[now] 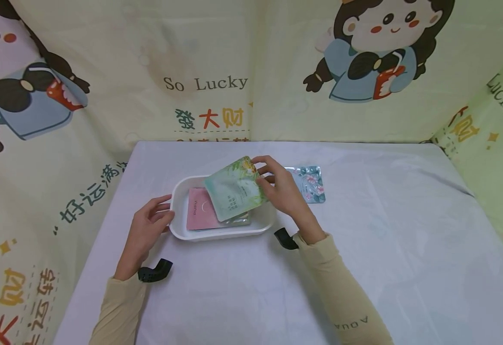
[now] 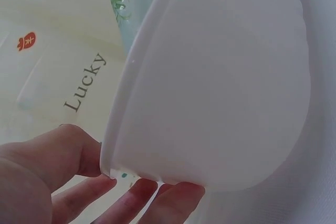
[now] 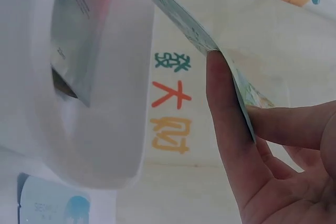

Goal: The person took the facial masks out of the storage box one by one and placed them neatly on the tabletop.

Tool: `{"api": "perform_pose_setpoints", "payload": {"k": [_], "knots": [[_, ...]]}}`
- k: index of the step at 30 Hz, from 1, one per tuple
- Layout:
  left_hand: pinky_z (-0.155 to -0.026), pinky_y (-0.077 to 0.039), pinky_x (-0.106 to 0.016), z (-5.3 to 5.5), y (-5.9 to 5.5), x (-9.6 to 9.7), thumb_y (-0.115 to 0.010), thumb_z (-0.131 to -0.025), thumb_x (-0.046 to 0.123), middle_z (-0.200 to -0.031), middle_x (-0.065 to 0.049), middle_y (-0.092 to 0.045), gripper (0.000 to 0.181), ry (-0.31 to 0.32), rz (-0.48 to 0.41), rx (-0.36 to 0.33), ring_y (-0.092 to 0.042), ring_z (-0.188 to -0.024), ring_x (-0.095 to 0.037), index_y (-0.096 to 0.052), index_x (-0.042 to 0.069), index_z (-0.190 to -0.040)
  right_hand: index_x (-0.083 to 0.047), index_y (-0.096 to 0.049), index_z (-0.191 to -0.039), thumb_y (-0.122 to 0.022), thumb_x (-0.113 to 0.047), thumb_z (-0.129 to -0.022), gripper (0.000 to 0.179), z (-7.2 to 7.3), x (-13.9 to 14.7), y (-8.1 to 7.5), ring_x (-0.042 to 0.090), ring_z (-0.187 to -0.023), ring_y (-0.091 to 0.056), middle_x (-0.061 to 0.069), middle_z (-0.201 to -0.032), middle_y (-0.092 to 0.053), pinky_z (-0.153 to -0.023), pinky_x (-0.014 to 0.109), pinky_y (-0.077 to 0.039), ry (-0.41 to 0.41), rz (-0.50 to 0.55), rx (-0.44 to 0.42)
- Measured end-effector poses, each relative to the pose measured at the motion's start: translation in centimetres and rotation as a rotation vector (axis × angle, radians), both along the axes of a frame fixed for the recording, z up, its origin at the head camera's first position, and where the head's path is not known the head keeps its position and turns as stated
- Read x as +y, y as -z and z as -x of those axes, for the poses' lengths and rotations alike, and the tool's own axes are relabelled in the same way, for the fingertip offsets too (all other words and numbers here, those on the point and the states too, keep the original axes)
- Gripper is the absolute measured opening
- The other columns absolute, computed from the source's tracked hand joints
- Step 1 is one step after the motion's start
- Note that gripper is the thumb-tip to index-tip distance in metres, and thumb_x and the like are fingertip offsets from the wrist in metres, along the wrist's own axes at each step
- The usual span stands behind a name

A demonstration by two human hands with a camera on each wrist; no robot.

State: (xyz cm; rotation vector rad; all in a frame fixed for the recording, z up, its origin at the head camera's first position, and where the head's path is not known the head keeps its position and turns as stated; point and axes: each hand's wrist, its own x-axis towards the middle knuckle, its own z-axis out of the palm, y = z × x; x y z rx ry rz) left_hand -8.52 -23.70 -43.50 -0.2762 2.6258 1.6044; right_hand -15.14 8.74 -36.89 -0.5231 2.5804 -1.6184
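Note:
My left hand (image 1: 145, 230) grips the left end of a white tray (image 1: 223, 235), its thumb at the rim and fingers against the wall (image 2: 210, 77). My right hand (image 1: 282, 189) pinches a green face mask packet (image 1: 234, 189) by its right edge, tilted above the tray. Edge-on in the right wrist view, the packet (image 3: 184, 19) stands between the thumb and fingers. Inside the tray lies a pink packet (image 1: 199, 211), partly covered by the green one. Beside it, a silvery packet (image 1: 238, 220) shows only at its lower edge.
A blue floral packet (image 1: 313, 184) lies on the white-covered table (image 1: 385, 249) right of the tray, partly behind my right hand. Behind and beside the table hangs a cream curtain (image 1: 277, 110) with cartoon figures and lettering.

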Motion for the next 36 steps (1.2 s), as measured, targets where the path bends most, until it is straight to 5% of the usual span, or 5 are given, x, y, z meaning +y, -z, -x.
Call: {"api": "perform_pose_setpoints", "payload": {"k": [12,36], "knots": [[-0.072,-0.056,-0.022,0.1,-0.1,0.2,-0.060,-0.099,0.023,-0.138,-0.017,-0.056,0.052,0.001,0.004,-0.023,-0.060,-0.120,-0.034,-0.046,0.018,-0.148,-0.012,-0.052,-0.135,-0.057,0.004,-0.096,0.043,0.0,2.2,-0.9,0.033,-0.094,-0.070,0.018,-0.112,-0.064,-0.082,0.041,-0.057,0.027,0.027,0.005],[-0.072,-0.057,-0.022,0.0,-0.1,0.2,-0.061,-0.099,0.024,-0.136,-0.015,-0.057,0.051,-0.016,0.004,-0.019,-0.060,-0.118,-0.032,-0.047,0.019,-0.147,-0.013,-0.053,-0.137,-0.058,0.002,-0.096,0.045,0.5,7.2,-1.9,0.030,-0.094,-0.068,0.016,-0.114,-0.064,-0.076,0.021,-0.053,0.141,-0.025,0.034]]}}
